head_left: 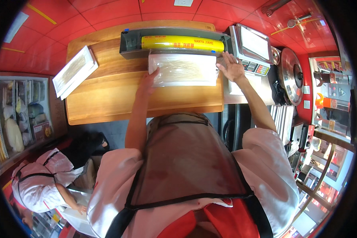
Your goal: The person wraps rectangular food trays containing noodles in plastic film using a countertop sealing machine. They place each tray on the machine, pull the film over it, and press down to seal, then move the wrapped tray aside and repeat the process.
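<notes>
A white rectangular tray [183,70] of thin pale strands, with clear film over it, lies on a wooden board [113,98] against the front of a grey film dispenser box [131,41]. My left hand [148,80] grips the tray's left end, thumb on its rim. At the tray's right end my right hand [232,67] is spread with fingers apart, near the box's right corner; it holds nothing. A yellow roll of cling film [183,43] rests inside the box. Stacked wrapped white trays [74,71] lie at the board's left edge.
A digital scale [253,47] with a tray on top stands right of the box. Beyond it is a round steel lid [291,76]. A red tiled wall [116,12] rises behind the board. A co-worker [44,181] bends at lower left, near a glass-fronted cabinet [20,113].
</notes>
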### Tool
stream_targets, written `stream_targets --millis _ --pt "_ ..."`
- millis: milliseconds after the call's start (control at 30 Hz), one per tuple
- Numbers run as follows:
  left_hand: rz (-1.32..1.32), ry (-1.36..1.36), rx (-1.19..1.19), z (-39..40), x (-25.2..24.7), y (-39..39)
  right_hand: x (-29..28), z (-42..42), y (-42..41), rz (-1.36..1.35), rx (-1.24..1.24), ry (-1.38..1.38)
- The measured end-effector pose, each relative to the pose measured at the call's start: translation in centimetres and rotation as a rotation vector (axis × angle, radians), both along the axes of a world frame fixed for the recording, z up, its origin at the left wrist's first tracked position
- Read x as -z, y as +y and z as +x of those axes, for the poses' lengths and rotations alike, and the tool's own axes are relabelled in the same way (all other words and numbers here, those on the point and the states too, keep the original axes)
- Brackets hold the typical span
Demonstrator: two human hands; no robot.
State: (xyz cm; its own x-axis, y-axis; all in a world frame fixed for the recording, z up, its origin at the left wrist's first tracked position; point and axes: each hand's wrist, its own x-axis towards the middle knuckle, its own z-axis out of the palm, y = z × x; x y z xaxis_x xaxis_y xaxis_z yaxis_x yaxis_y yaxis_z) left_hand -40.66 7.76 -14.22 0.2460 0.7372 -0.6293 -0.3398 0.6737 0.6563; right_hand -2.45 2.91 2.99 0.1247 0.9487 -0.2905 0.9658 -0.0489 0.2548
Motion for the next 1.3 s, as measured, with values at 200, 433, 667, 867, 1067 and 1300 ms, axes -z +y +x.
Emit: stream_targets --millis 200,433,667,867,1067,1300 --pt "0.049 -0.091 -0.029 1.2 -7.7 -1.7 -0.2 0.8 0.4 0.185 0.036 0.01" --pt "0.044 -0.037 -0.009 0.3 -7.0 -1.8 0.8 -3.4 1.1 0.201 -0.251 0.165" --pt "0.025 -0.161 -0.004 -0.2 -4.5 -2.1 1.1 3.2 -1.9 0.155 -0.009 -0.092" --pt "-0.007 -0.115 -0.01 0.2 -5.2 -2.5 5.0 3.6 -5.3 0.364 0.391 0.394" --pt "0.022 -0.273 -0.024 -0.9 -5.2 -3.2 7.9 -1.3 -6.1 0.471 0.679 1.174" --pt "0.037 -0.236 -0.028 -2.8 -7.2 -5.0 -0.9 -7.0 -5.9 0.937 0.24 0.817"
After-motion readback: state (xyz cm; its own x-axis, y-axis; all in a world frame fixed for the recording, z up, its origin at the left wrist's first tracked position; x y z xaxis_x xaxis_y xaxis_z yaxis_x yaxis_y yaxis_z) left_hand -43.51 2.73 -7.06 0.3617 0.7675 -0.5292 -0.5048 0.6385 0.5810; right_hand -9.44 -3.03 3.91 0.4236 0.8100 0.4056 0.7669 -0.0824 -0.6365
